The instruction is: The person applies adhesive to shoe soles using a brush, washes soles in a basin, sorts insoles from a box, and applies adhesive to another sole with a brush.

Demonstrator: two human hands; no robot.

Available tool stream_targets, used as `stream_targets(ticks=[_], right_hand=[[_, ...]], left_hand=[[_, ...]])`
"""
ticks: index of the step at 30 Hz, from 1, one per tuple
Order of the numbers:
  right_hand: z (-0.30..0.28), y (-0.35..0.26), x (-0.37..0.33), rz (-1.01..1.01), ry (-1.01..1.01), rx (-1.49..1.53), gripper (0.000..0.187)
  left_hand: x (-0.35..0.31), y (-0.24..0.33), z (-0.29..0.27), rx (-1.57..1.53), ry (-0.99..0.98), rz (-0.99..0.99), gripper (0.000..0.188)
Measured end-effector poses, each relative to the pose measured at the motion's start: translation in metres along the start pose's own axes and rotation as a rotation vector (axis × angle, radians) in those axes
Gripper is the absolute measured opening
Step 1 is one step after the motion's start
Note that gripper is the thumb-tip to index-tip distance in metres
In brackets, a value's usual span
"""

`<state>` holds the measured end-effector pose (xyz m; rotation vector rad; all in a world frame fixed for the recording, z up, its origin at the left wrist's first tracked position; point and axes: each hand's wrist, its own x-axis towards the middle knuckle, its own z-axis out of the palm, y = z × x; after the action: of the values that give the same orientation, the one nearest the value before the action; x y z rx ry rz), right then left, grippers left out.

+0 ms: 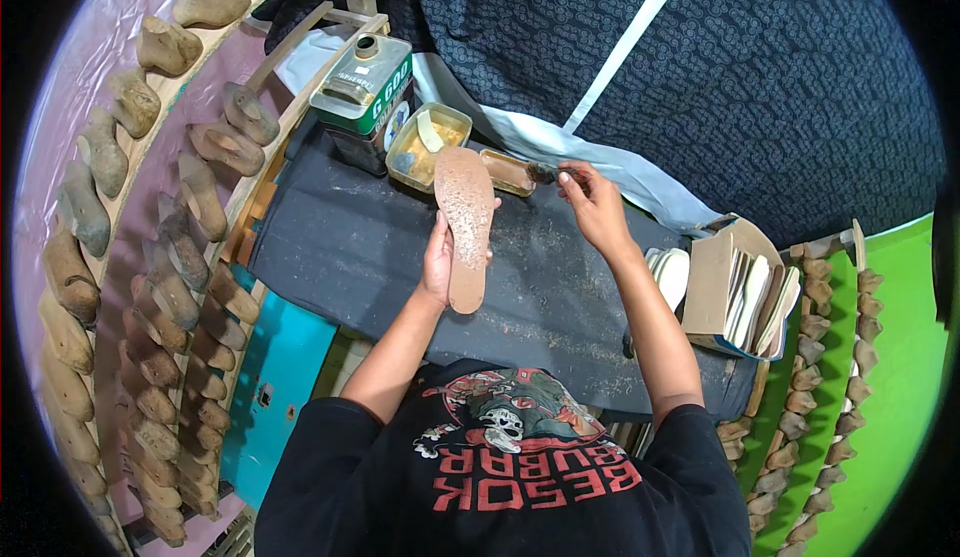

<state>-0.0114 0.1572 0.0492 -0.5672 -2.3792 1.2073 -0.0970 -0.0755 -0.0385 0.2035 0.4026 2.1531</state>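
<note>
A tan shoe insole (464, 227) is held up over the table in my left hand (434, 265), its fingers wrapped around the edges from beneath. The upper part of its face looks wet and glossy with spread lumps; the heel end is smoother. My right hand (597, 203) pinches a small dark brush (543, 173), whose head is at the right end of a shallow rectangular tray (508, 189) with brownish contents. Whether the brush touches the tray I cannot tell. Just behind the insole stands a square plastic tub (463, 120) holding yellowish glue-like stuff and a pale scraper-like piece (430, 132).
A green and black metal can (365, 92) stands at the table's back left. On the right, a cardboard box (708, 275) holds several insoles. Racks of wooden shoe lasts (205, 192) line the left side; more hang at right. A dark patterned cloth (760, 77) covers the back.
</note>
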Motion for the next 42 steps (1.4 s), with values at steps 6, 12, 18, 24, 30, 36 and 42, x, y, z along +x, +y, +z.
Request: stream_targets(ticks=[6,12,18,24,30,36,42], right_hand=[[0.032,0.026,0.022,-0.027,-0.077,-0.155,0.031],[0.047,0.036,0.028,-0.008,-0.197,-0.281,0.03],[0.029,0.032,0.022,-0.117,-0.031,-0.225,0.029],[-0.01,-0.023,-0.009,-0.138,0.095,-0.1,0.026],[-0.031,-0.087,-0.068,-0.356,-0.138,0.007,0.022],[-0.024,-0.105,-0.084,-0.586,-0.232,-0.214,0.025],[-0.022,-0.115,-0.103,-0.641,-0.391,-0.17,0.023]], left_hand=[[-0.005,0.008,0.0,0.033,0.008,0.081,0.064],[-0.008,0.006,-0.003,-0.015,0.008,0.063,0.064],[-0.004,0.002,-0.005,0.022,-0.033,0.03,0.066],[0.009,-0.003,0.004,0.063,-0.092,0.024,0.067],[0.026,-0.007,0.011,0.01,-0.062,-0.01,0.068],[0.039,-0.016,0.026,0.083,-0.077,0.023,0.069],[0.037,-0.011,0.039,0.024,-0.028,-0.008,0.073]])
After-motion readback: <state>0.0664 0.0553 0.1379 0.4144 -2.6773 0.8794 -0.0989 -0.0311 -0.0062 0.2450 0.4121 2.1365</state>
